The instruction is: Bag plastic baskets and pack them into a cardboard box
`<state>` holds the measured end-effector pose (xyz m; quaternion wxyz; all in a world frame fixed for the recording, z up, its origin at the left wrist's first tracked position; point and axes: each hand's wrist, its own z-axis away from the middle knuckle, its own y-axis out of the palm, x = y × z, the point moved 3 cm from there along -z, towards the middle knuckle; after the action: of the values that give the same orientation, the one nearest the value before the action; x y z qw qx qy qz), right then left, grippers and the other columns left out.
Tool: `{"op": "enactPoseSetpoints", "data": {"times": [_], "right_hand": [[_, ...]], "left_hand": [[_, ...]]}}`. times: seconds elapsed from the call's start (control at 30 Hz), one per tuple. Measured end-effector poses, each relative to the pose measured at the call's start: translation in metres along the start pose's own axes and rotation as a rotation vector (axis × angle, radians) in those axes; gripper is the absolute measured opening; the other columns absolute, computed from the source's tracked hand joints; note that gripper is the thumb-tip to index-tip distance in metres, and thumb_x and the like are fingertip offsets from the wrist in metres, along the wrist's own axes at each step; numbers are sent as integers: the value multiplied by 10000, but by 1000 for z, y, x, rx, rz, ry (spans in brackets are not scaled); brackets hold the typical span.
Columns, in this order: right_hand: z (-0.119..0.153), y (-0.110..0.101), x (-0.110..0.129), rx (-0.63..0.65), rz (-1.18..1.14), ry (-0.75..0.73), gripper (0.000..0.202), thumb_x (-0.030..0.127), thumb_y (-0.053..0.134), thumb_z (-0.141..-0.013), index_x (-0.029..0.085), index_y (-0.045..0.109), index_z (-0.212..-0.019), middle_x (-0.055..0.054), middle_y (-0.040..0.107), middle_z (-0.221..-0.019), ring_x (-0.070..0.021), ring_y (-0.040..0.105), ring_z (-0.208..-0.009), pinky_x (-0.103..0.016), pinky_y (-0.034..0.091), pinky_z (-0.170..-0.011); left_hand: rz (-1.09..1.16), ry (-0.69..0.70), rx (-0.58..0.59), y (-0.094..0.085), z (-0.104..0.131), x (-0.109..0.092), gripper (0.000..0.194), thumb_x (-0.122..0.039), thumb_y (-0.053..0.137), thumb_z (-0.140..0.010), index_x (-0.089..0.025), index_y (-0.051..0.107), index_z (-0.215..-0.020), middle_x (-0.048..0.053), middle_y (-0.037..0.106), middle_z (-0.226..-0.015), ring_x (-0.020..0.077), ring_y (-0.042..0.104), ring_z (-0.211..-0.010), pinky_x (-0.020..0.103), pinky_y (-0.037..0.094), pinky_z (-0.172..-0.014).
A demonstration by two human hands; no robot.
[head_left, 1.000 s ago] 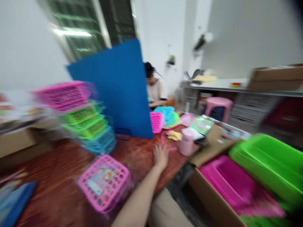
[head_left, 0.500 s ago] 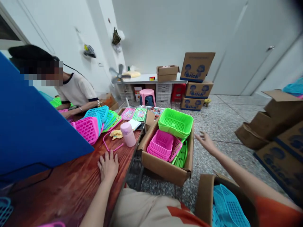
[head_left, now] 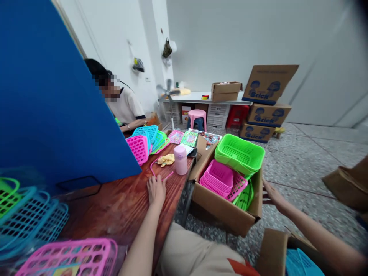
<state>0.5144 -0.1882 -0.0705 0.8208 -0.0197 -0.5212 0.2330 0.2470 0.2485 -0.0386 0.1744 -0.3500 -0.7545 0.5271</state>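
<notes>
My left hand (head_left: pixel 156 189) rests on the wooden table (head_left: pixel 120 205) with its fingers stretched out. The fingertips lie over the near part of a thin pink basket handle (head_left: pixel 169 176); I cannot tell whether they press on it. My right hand (head_left: pixel 273 195) is at the right wall of an open cardboard box (head_left: pixel 221 209), its fingers apart and the tips close to the cardboard. In that box are stacked green baskets (head_left: pixel 240 153), nested pink baskets (head_left: pixel 217 178) and green flat pieces (head_left: pixel 244 197). A lilac bottle (head_left: pixel 180 160) and a yellow cloth (head_left: pixel 166 160) stand and lie beyond my left hand.
A blue panel (head_left: pixel 57 96) rises at the left, with a person (head_left: pixel 126 105) seated behind it. Blue baskets (head_left: pixel 31 218) and a pink basket (head_left: pixel 71 257) are at the near left. Another box (head_left: pixel 271 249) with blue baskets stands low right. Stacked cartons (head_left: pixel 266 113) are at the back.
The view has swung left, so things appear further right. My left hand has moved onto the pink handle, and my right hand has come closer to the box wall.
</notes>
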Motion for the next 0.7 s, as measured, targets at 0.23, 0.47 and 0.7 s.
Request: {"op": "enactPoseSetpoints", "data": {"times": [0.23, 0.47, 0.7], "right_hand": [[-9, 0, -10, 23, 30, 58, 569, 662, 281, -937, 297, 402, -1356, -163, 579, -1305, -202, 658, -715, -316, 558, -646], [-33, -7, -32, -27, -5, 105, 624, 712, 326, -881, 308, 453, -1340, -162, 593, -1312, -250, 681, -741, -367, 582, -645], [-46, -9, -44, -13, -31, 48, 720, 784, 335, -802, 443, 351, -1436, -150, 537, -1398, -267, 697, -794, -396, 592, -668]], "left_hand": [[405, -34, -344, -7, 7, 12, 264, -398, 407, -980, -193, 546, -890, 112, 593, -932, 246, 594, -886, 360, 485, -805], [622, -107, -433, -19, -8, -1, 244, -429, 427, -971, -228, 487, -846, 65, 578, -848, 223, 595, -841, 345, 483, -793], [764, -141, -430, -63, -59, -23, 242, -436, 357, -976, -231, 475, -922, 95, 629, -946, 223, 617, -915, 348, 486, -858]]}}
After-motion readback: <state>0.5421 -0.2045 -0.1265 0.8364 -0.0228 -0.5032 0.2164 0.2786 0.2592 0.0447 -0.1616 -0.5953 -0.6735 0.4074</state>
